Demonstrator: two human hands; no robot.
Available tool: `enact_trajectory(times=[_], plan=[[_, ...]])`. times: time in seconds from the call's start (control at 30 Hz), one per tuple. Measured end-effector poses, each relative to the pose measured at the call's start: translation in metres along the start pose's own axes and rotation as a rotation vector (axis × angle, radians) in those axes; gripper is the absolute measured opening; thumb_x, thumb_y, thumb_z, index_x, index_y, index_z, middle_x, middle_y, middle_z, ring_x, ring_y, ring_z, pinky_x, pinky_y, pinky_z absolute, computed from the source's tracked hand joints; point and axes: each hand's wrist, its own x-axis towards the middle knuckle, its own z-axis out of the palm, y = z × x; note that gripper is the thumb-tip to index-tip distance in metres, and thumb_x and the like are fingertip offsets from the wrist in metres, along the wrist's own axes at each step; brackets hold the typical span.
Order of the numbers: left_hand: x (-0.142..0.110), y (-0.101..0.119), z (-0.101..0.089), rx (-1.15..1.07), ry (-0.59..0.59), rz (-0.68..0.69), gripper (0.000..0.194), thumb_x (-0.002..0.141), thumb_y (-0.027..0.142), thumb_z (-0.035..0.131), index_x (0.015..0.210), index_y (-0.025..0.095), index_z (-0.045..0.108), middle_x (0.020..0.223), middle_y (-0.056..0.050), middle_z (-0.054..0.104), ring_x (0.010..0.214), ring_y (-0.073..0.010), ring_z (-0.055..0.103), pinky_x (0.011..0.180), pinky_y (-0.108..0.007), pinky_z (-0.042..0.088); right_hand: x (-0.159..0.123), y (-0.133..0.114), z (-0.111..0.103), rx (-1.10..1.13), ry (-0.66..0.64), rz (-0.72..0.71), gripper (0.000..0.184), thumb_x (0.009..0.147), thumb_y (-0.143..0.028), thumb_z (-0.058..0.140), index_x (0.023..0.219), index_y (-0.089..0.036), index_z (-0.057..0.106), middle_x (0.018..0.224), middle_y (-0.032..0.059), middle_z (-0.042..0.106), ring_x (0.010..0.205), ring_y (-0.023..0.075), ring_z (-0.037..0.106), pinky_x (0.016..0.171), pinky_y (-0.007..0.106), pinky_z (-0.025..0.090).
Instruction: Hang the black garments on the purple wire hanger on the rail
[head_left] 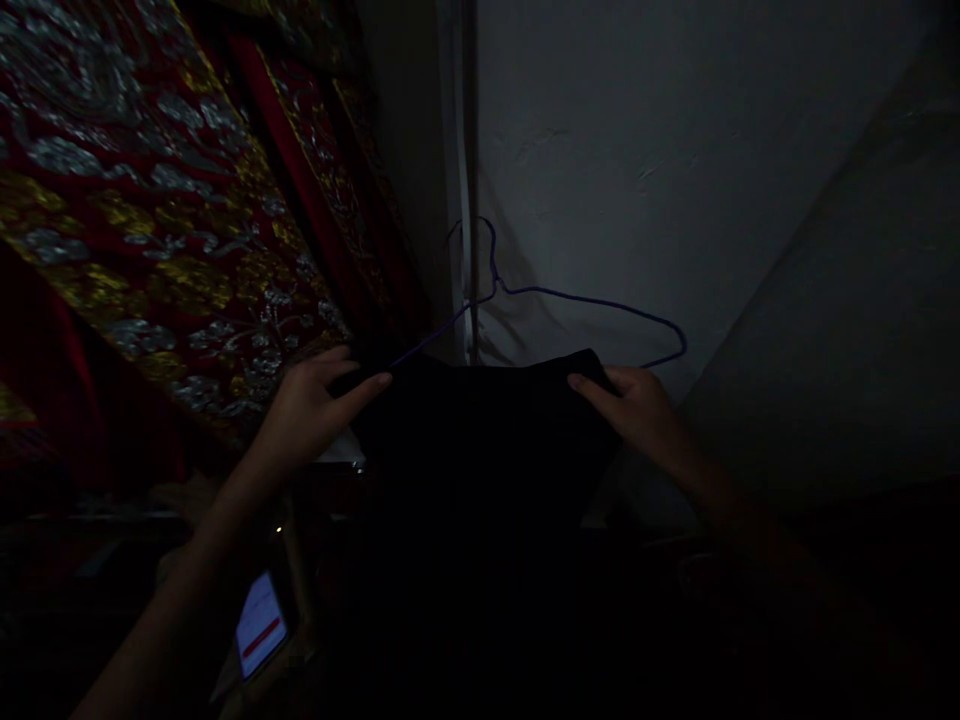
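A black garment (487, 450) hangs spread between my two hands, too dark to tell its exact kind. My left hand (319, 395) pinches its upper left corner, thumb in front and fingers behind. At the upper right corner, my right hand (626, 400) grips the cloth in the same way. Behind the garment's top edge is a thin blue-purple wire hanger (592, 299). Its hook loops at a narrow vertical strip on the wall. The hanger's right end sticks out above my right hand, while its lower left part goes out of sight behind the cloth.
Red fabric with gold and silver decoration (172, 180) drapes along the left. A pale wall (637, 150) with a vertical strip (466, 130) stands ahead. At the lower left lies a phone (260, 625) with its screen lit. The bottom of the view is very dark.
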Motion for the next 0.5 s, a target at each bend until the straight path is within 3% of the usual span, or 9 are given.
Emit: enact_trajectory(times=[0.07,0.17,0.27,0.33,0.4,0.47,0.5], plan=[[0.013,0.011,0.006,0.009,-0.006,0.132,0.033,0.089,0.048,0.066,0.073,0.019,0.068,0.101,-0.009,0.072,0.095,-0.0256,0.067,0.087,-0.036,0.052,-0.008,-0.002,0.008,0.02,-0.068,-0.02,0.047,0.08,-0.057,0.065,0.054,-0.021,0.049,0.052,-0.0017,0.045,0.047,0.011,0.039,0.044,0.026,0.025],[0.03,0.02,0.019,0.001,-0.058,0.242,0.014,0.092,0.031,0.062,0.094,0.018,0.067,0.133,-0.012,0.065,0.12,-0.0274,0.062,0.104,-0.041,0.047,-0.022,-0.001,0.02,0.029,-0.156,-0.091,0.046,0.086,-0.059,0.061,0.06,-0.021,0.057,0.058,0.0016,0.056,0.053,0.0147,0.049,0.048,0.027,0.036],[0.039,0.012,0.032,0.02,-0.02,0.198,0.033,0.095,0.016,0.047,0.125,0.017,0.06,0.117,-0.01,0.071,0.11,-0.0229,0.066,0.099,-0.039,0.05,-0.029,0.002,0.018,-0.035,-0.071,-0.199,0.039,0.092,-0.054,0.056,0.082,-0.019,0.07,0.076,0.0071,0.071,0.069,0.0225,0.064,0.064,0.034,0.051],[0.04,0.001,0.037,0.045,-0.008,0.202,0.04,0.095,0.012,0.041,0.131,0.015,0.059,0.104,-0.008,0.072,0.101,-0.0222,0.067,0.095,-0.039,0.052,-0.027,0.002,0.005,-0.118,0.141,-0.266,0.037,0.095,-0.045,0.054,0.114,-0.019,0.072,0.106,0.0116,0.075,0.091,0.0266,0.069,0.082,0.039,0.053],[0.04,-0.007,0.039,0.09,-0.008,0.254,0.039,0.095,0.011,0.039,0.125,0.014,0.064,0.101,-0.009,0.07,0.098,-0.0229,0.066,0.093,-0.039,0.053,-0.018,0.001,-0.015,-0.183,0.367,-0.267,0.045,0.095,-0.035,0.056,0.137,-0.019,0.062,0.125,0.014,0.07,0.104,0.0263,0.068,0.093,0.04,0.05],[0.041,-0.01,0.036,0.132,0.008,0.284,0.037,0.095,0.012,0.039,0.119,0.014,0.067,0.105,-0.01,0.067,0.101,-0.0235,0.063,0.093,-0.039,0.052,-0.006,0.001,-0.037,-0.173,0.402,-0.183,0.041,0.091,-0.032,0.062,0.128,-0.015,0.068,0.115,0.0139,0.073,0.096,0.0246,0.069,0.086,0.037,0.051],[0.041,-0.011,0.034,0.149,0.028,0.281,0.036,0.096,0.013,0.039,0.117,0.015,0.068,0.108,-0.011,0.065,0.103,-0.0238,0.062,0.094,-0.04,0.052,0.001,0.002,-0.047,-0.115,0.32,-0.105,0.035,0.089,-0.034,0.065,0.116,-0.014,0.073,0.102,0.0123,0.075,0.087,0.0235,0.069,0.079,0.035,0.052]])
